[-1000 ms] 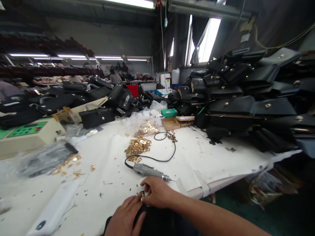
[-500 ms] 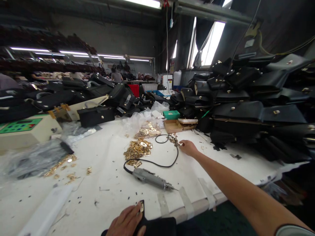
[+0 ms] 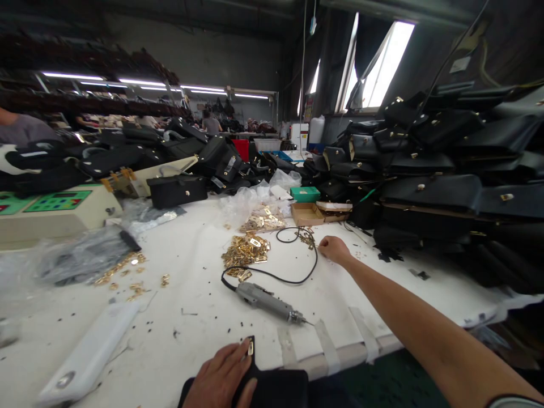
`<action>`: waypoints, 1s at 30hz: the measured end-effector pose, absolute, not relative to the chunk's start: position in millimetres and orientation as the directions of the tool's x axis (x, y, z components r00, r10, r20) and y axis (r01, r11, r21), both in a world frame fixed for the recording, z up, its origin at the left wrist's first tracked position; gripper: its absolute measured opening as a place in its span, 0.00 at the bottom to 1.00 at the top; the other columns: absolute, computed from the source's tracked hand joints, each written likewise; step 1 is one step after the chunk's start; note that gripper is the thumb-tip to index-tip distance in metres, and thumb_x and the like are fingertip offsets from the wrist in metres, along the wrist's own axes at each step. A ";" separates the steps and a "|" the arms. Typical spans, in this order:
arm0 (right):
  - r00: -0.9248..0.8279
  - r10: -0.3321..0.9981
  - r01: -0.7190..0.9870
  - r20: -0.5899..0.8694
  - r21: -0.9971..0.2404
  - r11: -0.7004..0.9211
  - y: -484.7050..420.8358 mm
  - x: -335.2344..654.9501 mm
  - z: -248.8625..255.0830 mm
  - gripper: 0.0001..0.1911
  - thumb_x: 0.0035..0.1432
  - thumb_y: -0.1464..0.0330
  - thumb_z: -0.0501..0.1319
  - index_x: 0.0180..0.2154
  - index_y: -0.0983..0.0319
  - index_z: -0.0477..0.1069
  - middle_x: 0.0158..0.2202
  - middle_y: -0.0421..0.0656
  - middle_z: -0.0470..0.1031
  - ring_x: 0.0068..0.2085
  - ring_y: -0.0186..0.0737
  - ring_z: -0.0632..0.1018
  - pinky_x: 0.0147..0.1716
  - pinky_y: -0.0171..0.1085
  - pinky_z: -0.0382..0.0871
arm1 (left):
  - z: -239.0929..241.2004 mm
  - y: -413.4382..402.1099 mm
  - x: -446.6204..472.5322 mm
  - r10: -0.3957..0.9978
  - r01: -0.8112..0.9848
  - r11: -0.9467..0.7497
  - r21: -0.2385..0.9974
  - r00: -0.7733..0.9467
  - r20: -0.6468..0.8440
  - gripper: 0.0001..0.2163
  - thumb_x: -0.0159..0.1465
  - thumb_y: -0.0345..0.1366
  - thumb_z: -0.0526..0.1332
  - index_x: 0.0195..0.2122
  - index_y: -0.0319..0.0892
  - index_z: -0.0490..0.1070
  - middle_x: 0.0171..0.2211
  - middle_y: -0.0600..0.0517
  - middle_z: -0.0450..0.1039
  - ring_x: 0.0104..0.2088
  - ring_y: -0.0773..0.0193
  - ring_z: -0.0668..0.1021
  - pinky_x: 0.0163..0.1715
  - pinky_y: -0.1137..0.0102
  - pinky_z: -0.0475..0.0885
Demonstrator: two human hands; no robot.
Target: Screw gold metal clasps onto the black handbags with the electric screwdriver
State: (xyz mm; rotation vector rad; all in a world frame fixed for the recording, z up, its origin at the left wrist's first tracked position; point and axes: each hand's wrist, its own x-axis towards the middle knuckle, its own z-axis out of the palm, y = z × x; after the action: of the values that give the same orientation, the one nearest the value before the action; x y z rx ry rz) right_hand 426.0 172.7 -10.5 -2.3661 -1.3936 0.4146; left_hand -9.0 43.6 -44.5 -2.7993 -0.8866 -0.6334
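Observation:
My left hand [image 3: 221, 374] rests on a black leather bag piece [image 3: 283, 388] at the table's front edge. Its fingertips press beside a gold metal fitting [image 3: 250, 347] on the piece's narrow tab. My right hand [image 3: 334, 249] reaches far forward, fingers curled together at the edge of a small pile of metal parts [image 3: 306, 239]. Whatever its fingertips pinch, if anything, is too small to make out. Between the hands lies a grey electric screwdriver [image 3: 270, 303], its bit pointing right. Behind it a larger heap of gold fittings [image 3: 246, 249] lies on the white table.
The screwdriver's black cord [image 3: 293, 281] loops across the white tabletop [image 3: 187, 283]. Black bags [image 3: 429, 198] are stacked high at the right. A cardboard box [image 3: 306, 214] and green box [image 3: 305, 194] stand behind the parts. On the left are a control machine [image 3: 63, 212] and a white plastic bar [image 3: 91, 351].
The view has turned slightly left. My right hand stays by the small metal parts, its fingers now more curled in. My left hand keeps its place on the leather piece.

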 end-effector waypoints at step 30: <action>-0.322 0.914 0.369 -0.248 -0.921 -0.120 41.3 232.4 6.5 0.14 0.61 0.59 0.62 0.40 0.61 0.80 0.36 0.43 0.78 0.33 0.38 0.77 0.34 0.37 0.71 | -15.2 21.7 10.7 0.892 0.700 -0.395 0.595 0.447 0.067 0.27 0.62 0.32 0.67 0.63 0.42 0.65 0.51 0.45 0.76 0.51 0.53 0.76 0.55 0.56 0.70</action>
State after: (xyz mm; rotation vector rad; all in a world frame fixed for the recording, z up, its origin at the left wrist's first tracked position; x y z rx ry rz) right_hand 232.4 41.3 6.5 -1.4224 -1.6641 1.4519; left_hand 10.7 21.7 -15.2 -3.0622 -1.8449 -0.7240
